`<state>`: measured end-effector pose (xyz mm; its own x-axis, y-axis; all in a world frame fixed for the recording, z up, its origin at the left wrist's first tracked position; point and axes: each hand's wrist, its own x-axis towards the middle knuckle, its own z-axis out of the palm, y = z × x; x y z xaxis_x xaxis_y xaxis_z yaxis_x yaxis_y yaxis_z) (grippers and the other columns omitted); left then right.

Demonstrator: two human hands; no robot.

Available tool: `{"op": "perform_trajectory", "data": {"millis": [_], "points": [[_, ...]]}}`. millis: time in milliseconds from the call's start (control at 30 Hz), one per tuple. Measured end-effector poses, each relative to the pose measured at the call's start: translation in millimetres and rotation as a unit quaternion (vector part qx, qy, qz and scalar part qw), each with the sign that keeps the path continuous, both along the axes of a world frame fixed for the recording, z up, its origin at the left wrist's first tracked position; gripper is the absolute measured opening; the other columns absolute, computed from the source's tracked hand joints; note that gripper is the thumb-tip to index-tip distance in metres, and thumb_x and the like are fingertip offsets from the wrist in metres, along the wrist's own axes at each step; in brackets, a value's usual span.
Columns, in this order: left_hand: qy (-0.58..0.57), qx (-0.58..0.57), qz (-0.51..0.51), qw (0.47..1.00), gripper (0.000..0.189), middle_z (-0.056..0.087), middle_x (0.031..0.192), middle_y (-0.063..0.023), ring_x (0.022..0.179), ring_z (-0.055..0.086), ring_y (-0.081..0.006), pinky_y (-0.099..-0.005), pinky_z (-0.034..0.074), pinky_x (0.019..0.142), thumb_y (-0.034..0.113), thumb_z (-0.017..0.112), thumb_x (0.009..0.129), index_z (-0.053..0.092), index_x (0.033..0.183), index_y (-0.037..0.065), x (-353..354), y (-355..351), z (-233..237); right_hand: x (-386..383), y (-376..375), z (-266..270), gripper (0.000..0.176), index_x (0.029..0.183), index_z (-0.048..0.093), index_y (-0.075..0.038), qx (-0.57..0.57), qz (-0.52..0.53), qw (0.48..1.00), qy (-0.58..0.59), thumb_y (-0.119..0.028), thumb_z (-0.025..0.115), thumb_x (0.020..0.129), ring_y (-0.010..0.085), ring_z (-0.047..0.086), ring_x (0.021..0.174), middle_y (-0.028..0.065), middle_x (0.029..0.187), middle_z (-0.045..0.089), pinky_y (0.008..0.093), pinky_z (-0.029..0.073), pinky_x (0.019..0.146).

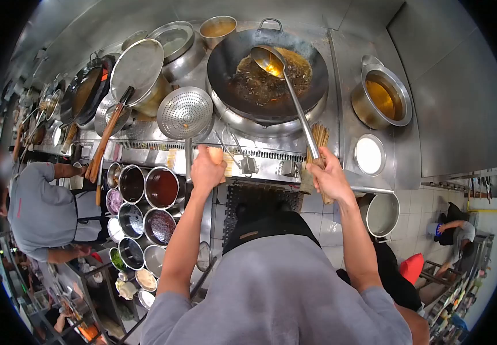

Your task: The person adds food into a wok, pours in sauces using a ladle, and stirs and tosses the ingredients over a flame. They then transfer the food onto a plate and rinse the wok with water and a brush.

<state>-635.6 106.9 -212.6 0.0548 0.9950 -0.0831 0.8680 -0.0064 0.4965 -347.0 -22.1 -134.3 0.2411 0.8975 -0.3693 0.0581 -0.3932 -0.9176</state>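
My right hand [330,175] is wrapped round the handle of a long metal ladle [298,106], whose bowl rests in the dark liquid of a large black wok [225,69]. Closed on something orange-brown at the stove's front edge is my left hand [207,171]; what it holds is too small to name. Just above that hand lies a perforated strainer [185,112], its handle running down beside the fingers. A bamboo brush [320,135] stands behind and beside my right hand.
Metal pots of sauce [162,187] stand at the left. A pot of oil [382,98] and a white round container [369,154] are at the right. A co-worker [44,204] stands at the far left, another person [458,233] at the far right.
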Motion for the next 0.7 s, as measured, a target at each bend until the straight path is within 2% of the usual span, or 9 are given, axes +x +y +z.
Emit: {"op": "perform_trajectory", "data": {"millis": [67, 133, 233, 300, 367, 500, 600, 667, 700], "points": [[-0.162, -0.059, -0.008, 0.985, 0.057, 0.065, 0.094, -0.0211, 0.088, 0.066, -0.0328, -0.0421, 0.052, 0.078, 0.018, 0.077, 0.068, 0.047, 0.112, -0.003, -0.1, 6.0, -14.8, -3.3, -6.6, -19.1, 0.035, 0.122, 0.047, 0.000, 0.010, 0.002, 0.996, 0.094, -0.012, 0.059, 0.091, 0.0096, 0.048, 0.044, 0.0014, 0.064, 0.053, 0.0256, 0.038, 0.038], [-0.467, -0.236, -0.005, 0.852, 0.045, 0.064, 0.094, -0.0145, 0.086, 0.066, -0.0246, -0.0359, 0.055, 0.073, 0.009, 0.073, 0.073, 0.052, 0.110, -0.003, 11.8, 8.7, -9.0, -7.3, -11.0, -30.9, 0.035, 0.123, 0.047, -0.004, 0.018, -0.018, 0.964, 0.266, -0.012, 0.059, 0.091, 0.0085, 0.046, 0.043, 0.0002, 0.067, 0.050, 0.0236, 0.039, 0.036], [-0.580, -0.381, -0.035, 0.719, 0.041, 0.064, 0.095, -0.0127, 0.086, 0.066, -0.0233, -0.0356, 0.056, 0.074, 0.006, 0.072, 0.074, 0.054, 0.111, -0.002, 26.0, -3.1, -0.7, -23.8, -6.4, -53.5, 0.030, 0.119, 0.049, -0.006, -0.011, -0.028, 0.942, 0.334, -0.016, 0.058, 0.092, 0.0109, 0.050, 0.047, 0.0010, 0.073, 0.051, 0.0264, 0.042, 0.040], [-0.560, -0.399, -0.059, 0.724, 0.039, 0.064, 0.096, -0.0119, 0.086, 0.066, -0.0230, -0.0355, 0.056, 0.075, 0.007, 0.072, 0.076, 0.055, 0.110, -0.002, 46.1, -15.4, -9.4, -39.7, 5.3, -42.0, 0.029, 0.118, 0.049, -0.005, -0.024, -0.047, 0.947, 0.317, -0.018, 0.057, 0.093, 0.0118, 0.051, 0.049, 0.0014, 0.075, 0.051, 0.0275, 0.045, 0.044], [-0.556, -0.454, -0.055, 0.695, 0.039, 0.063, 0.101, -0.0115, 0.091, 0.065, -0.0229, -0.0372, 0.055, 0.079, 0.016, 0.071, 0.082, 0.055, 0.113, 0.000, 61.7, -25.4, -14.9, -51.7, 20.7, -49.6, 0.027, 0.117, 0.051, -0.005, 0.002, -0.047, 0.976, 0.213, -0.020, 0.055, 0.096, 0.0145, 0.058, 0.061, 0.0039, 0.080, 0.056, 0.0274, 0.049, 0.051], [-0.636, -0.594, -0.016, 0.492, 0.042, 0.061, 0.112, -0.0114, 0.101, 0.062, -0.0228, -0.0394, 0.052, 0.088, 0.036, 0.062, 0.091, 0.054, 0.119, 0.005, 87.8, -24.7, 11.6, -60.8, 23.6, -41.8, 0.040, 0.117, 0.053, 0.006, 0.077, 0.035, 0.974, -0.209, -0.030, 0.048, 0.099, 0.0185, 0.061, 0.073, 0.0125, 0.090, 0.064, 0.0334, 0.051, 0.072], [-0.607, -0.596, -0.028, 0.525, 0.038, 0.063, 0.105, -0.0118, 0.092, 0.065, -0.0227, -0.0387, 0.055, 0.080, 0.031, 0.067, 0.088, 0.056, 0.114, 0.005, 103.0, -13.3, -1.4, -48.6, 19.0, -47.4, 0.033, 0.112, 0.056, 0.003, 0.189, 0.099, 0.913, -0.349, -0.025, 0.045, 0.100, 0.0245, 0.062, 0.074, 0.0171, 0.089, 0.065, 0.0366, 0.051, 0.072], [-0.572, -0.562, -0.018, 0.597, 0.032, 0.064, 0.091, -0.0108, 0.079, 0.066, -0.0229, -0.0383, 0.057, 0.070, 0.024, 0.072, 0.082, 0.059, 0.102, 0.003, 112.7, -7.0, 11.3, -25.3, 12.1, -25.0, 0.025, 0.111, 0.056, 0.000, 0.077, 0.039, 0.994, -0.067, -0.016, 0.041, 0.099, 0.0343, 0.063, 0.081, 0.0210, 0.087, 0.064, 0.0409, 0.050, 0.074], [-0.575, -0.556, -0.017, 0.601, 0.032, 0.064, 0.091, -0.0108, 0.079, 0.066, -0.0229, -0.0383, 0.057, 0.070, 0.024, 0.072, 0.082, 0.059, 0.102, 0.003, 112.8, -6.0, 22.1, -7.8, 9.9, -56.7, 0.020, 0.108, 0.059, -0.003, 0.190, -0.082, 0.962, -0.179, -0.007, 0.043, 0.096, 0.0382, 0.063, 0.087, 0.0181, 0.083, 0.063, 0.0412, 0.050, 0.076]]}}
